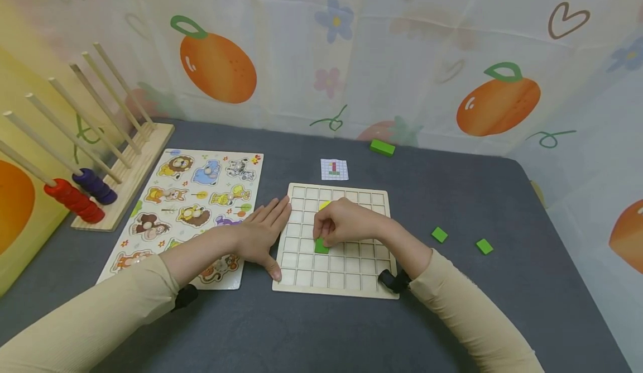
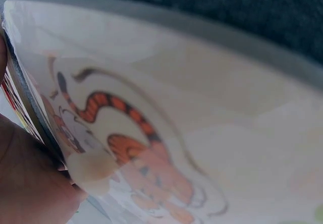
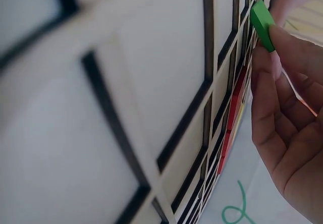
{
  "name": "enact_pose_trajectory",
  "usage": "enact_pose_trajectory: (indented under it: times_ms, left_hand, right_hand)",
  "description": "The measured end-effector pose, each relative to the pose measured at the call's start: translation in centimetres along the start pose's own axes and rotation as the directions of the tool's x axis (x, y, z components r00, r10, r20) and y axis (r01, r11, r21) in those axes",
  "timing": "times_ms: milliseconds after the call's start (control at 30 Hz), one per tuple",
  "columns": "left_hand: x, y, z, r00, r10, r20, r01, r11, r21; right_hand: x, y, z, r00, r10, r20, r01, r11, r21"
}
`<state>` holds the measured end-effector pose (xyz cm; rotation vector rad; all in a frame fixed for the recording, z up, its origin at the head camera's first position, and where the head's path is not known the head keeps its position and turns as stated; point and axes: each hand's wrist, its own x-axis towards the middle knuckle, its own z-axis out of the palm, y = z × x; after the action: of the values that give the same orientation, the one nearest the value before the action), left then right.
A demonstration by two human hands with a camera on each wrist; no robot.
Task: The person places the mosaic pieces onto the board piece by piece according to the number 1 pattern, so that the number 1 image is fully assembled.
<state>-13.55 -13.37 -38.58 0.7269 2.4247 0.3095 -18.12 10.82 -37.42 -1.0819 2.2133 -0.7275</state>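
Note:
A pale wooden grid board (image 1: 301, 269) lies flat in the middle of the dark table. My right hand (image 1: 354, 222) is over its left-centre squares, pinching a small green square tile (image 3: 261, 26) between thumb and fingertips. In the right wrist view that tile is tilted, close over the board. Red tiles (image 3: 236, 99) sit in the grid beyond the hand, and a yellow tile (image 1: 324, 205) shows just behind it in the head view. My left hand (image 1: 261, 236) is spread with straight fingers along the board's left edge.
An animal picture puzzle (image 1: 188, 194) lies under my left forearm. Further left stands a wooden peg rack (image 1: 120, 186) with red and blue beads. A small pattern card (image 1: 334, 170) and a green block (image 1: 383, 148) lie behind the board; loose green tiles (image 1: 439, 234) are at right.

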Motion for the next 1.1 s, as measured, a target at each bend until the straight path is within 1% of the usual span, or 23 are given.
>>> enact_pose_trajectory:
  times_ms: [133,267,400,467,700,833,1000,1100]
  left_hand:
    - [0.4,-0.5,0.4,1.000,-0.003,-0.006,0.003,1.000,0.004]
    - [0.8,-0.9,0.8,1.000,-0.007,0.001,0.007,1.000,0.004]
    - [0.5,-0.5,0.3,1.000,0.002,0.006,-0.002,1.000,-0.006]
    - [0.3,-0.4,0.2,1.000,0.013,-0.002,-0.013,1.000,-0.009]
    - [0.1,-0.2,0.1,1.000,0.007,-0.003,-0.007,1.000,0.001]
    - [0.2,-0.2,0.2,1.000,0.005,-0.002,-0.005,1.000,0.005]
    - [0.1,-0.2,0.1,1.000,0.011,0.001,-0.011,1.000,0.010]
    - [0.1,-0.3,0.2,1.000,0.020,-0.001,-0.019,1.000,0.010]
  right_hand:
    - [0.1,-0.2,0.0,1.000,0.008,0.003,-0.008,1.000,-0.021]
    - [0.2,-0.4,-0.1,1.000,0.019,0.008,-0.019,0.999,-0.034]
    - [0.3,-0.4,-0.1,1.000,0.014,0.013,-0.013,0.999,-0.042]
    - [0.3,-0.4,0.0,1.000,0.014,0.013,-0.014,0.999,-0.045]
    - [0.1,-0.3,-0.2,1.000,0.020,-0.004,-0.020,0.999,-0.047]
    - [-0.4,-0.1,-0.9,0.999,0.030,-0.030,-0.031,0.998,-0.049]
    - [-1.5,0.3,-2.2,0.996,0.042,-0.078,-0.047,0.998,-0.052]
    - [-2.3,0.8,-3.1,0.992,0.071,-0.103,-0.075,0.997,-0.037]
